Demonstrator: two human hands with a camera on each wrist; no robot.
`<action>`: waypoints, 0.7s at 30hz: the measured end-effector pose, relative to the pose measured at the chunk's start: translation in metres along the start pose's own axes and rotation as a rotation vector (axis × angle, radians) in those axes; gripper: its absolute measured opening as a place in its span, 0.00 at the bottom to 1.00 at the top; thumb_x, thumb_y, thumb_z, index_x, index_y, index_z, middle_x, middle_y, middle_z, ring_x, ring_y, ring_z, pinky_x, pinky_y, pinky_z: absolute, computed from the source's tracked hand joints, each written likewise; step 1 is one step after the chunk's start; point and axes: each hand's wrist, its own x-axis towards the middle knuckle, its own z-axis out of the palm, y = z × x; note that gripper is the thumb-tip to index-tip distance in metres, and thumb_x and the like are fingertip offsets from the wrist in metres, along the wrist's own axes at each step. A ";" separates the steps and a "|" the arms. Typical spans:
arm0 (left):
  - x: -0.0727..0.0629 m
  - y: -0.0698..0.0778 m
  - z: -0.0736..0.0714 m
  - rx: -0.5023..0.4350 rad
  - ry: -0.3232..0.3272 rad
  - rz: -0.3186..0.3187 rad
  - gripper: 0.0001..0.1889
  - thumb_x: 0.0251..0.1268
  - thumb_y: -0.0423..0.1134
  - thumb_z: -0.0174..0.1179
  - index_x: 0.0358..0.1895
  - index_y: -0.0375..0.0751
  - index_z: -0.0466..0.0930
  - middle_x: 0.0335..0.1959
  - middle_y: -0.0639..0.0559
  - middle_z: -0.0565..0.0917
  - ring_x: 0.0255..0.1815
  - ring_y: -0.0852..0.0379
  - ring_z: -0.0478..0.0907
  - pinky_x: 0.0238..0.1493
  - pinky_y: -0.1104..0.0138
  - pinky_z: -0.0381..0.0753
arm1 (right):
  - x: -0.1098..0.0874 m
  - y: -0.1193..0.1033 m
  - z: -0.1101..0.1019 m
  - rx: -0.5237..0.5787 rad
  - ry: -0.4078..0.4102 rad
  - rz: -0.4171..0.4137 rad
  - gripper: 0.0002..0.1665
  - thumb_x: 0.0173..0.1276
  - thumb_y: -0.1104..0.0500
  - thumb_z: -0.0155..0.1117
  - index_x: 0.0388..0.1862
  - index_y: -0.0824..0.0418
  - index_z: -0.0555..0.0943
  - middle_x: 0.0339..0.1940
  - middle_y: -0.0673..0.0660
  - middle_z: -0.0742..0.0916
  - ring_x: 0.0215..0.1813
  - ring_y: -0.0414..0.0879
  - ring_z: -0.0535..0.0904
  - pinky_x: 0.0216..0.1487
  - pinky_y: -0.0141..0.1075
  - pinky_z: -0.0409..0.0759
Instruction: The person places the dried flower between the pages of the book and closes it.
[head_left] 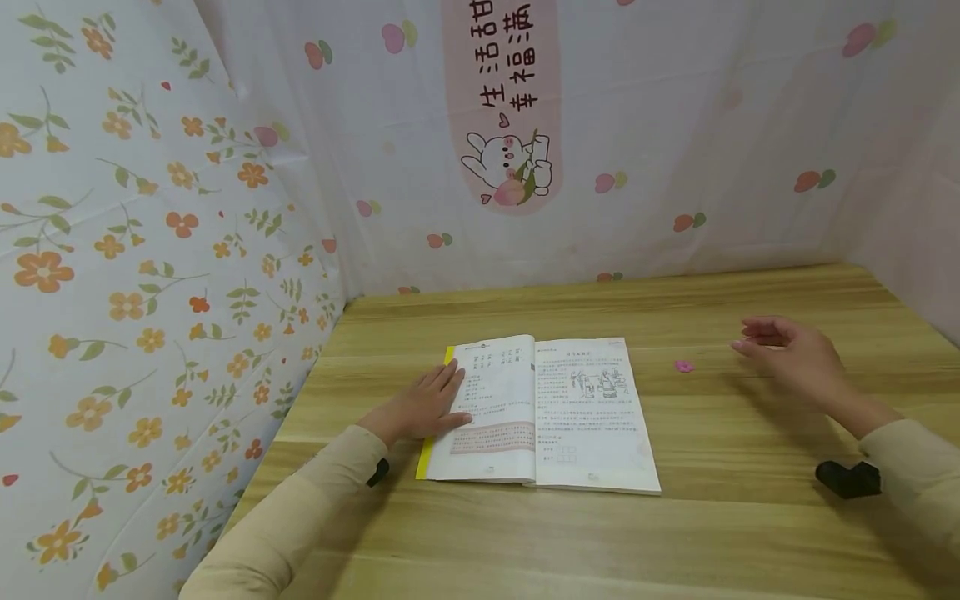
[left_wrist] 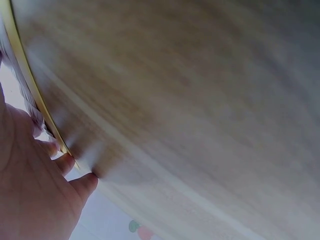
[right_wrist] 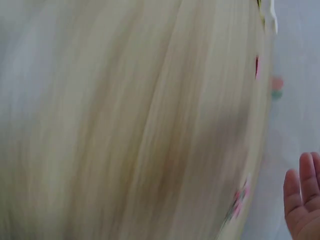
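Observation:
An open book (head_left: 585,408) lies on the wooden table, with printed text on both pages and a line drawing on the right one. My left hand (head_left: 429,404) rests on its left page, fingers spread near the yellow outer edge. In the left wrist view, that hand's fingertips (left_wrist: 89,181) touch down beside the book's yellow edge. Right of the book lies a small pink flower-like piece (head_left: 684,366). My right hand (head_left: 802,358) is raised over the table further right, holding nothing. A blurred pink and green thing (right_wrist: 240,197) shows on the table in the right wrist view.
The wooden table (head_left: 465,542) extends to a back wall covered by a printed cloth (head_left: 645,108) with a rabbit drawing. A flower-patterned cloth (head_left: 150,250) hangs along the left side. Black wrist straps (head_left: 847,480) show under the sleeves.

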 end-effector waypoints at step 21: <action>-0.001 0.001 -0.002 0.016 -0.010 -0.002 0.47 0.71 0.68 0.39 0.78 0.36 0.41 0.79 0.40 0.42 0.78 0.44 0.42 0.73 0.54 0.47 | 0.011 0.067 -0.035 -0.002 -0.185 0.300 0.44 0.74 0.38 0.50 0.66 0.77 0.62 0.63 0.80 0.66 0.56 0.70 0.67 0.42 0.45 0.76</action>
